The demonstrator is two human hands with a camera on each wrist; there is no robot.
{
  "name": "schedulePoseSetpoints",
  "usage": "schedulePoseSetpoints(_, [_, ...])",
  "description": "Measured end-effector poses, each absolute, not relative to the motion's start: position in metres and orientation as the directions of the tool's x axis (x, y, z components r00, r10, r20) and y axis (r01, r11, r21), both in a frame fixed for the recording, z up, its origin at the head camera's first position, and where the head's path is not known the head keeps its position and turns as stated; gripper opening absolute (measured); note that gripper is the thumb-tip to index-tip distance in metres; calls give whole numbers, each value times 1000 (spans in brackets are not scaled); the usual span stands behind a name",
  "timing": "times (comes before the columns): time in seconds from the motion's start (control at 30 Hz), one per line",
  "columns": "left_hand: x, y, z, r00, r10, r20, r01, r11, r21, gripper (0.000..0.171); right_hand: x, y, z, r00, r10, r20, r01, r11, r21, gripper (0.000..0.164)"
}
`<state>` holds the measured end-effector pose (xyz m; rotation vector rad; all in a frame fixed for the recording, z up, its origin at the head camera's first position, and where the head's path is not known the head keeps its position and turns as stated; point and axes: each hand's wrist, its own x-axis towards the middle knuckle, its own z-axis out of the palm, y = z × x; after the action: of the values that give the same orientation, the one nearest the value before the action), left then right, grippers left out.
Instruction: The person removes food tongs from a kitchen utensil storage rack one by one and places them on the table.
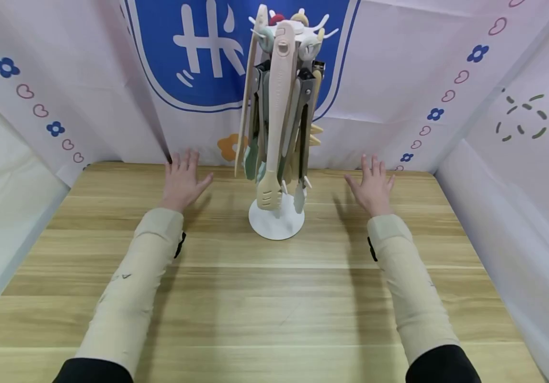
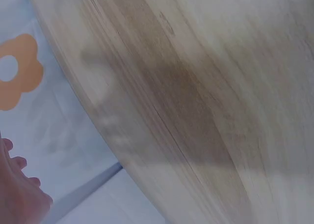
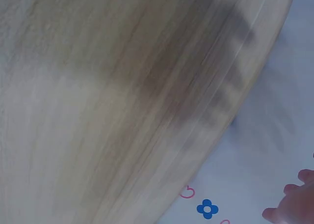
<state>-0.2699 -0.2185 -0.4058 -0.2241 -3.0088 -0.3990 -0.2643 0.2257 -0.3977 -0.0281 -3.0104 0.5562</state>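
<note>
In the head view my left hand (image 1: 182, 180) is held out over the far part of the table, fingers spread and nothing in it. My right hand (image 1: 373, 186) is stretched out likewise, its fingers apart and holding nothing. Between them stands a white utensil rack (image 1: 276, 226) with a round base. Several kitchen utensils hang from it, among them a cream slotted turner (image 1: 269, 191) in front and grey metal tongs (image 1: 305, 88). Each wrist view catches a bit of its own hand, the left hand (image 2: 19, 194) and the right hand (image 3: 297, 204), with a shadow on the wood.
A wooden table (image 1: 265, 308) fills the lower view. Behind it hangs a white printed cloth (image 1: 375, 69) with a blue emblem, hearts and flowers. A white side wall (image 1: 518, 213) borders the right, and another pale panel (image 1: 6, 175) the left.
</note>
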Motion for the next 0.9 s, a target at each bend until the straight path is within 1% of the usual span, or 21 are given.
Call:
schedulePoseSetpoints(0.17, [-268, -218, -404, -977, 163, 140, 197, 940, 277, 75, -263, 226, -392, -985, -12, 170, -76, 924, -374, 70])
schedulePoseSetpoints(0.33, [-264, -216, -397, -966, 194, 169, 240, 917, 318, 70, -261, 225, -381, -957, -45, 288, -169, 890, -423, 57])
schedulePoseSetpoints(0.4, [-263, -214, -393, -964, 199, 174, 249, 904, 347, 70, -260, 223, -376, -947, -42, 320, -193, 867, -460, 53])
schedulePoseSetpoints(0.57, [-259, -208, -377, -952, 215, 217, 289, 864, 413, 68, -255, 216, -363, -914, -20, 406, -249, 817, -521, 46])
schedulePoseSetpoints(0.77, [-251, -197, -353, -938, 220, 268, 325, 828, 457, 63, -247, 206, -352, -853, -8, 521, -336, 774, -537, 38])
schedulePoseSetpoints(0.9, [-245, -187, -333, -918, 222, 329, 366, 793, 486, 59, -242, 198, -344, -815, -10, 580, -398, 737, -547, 34])
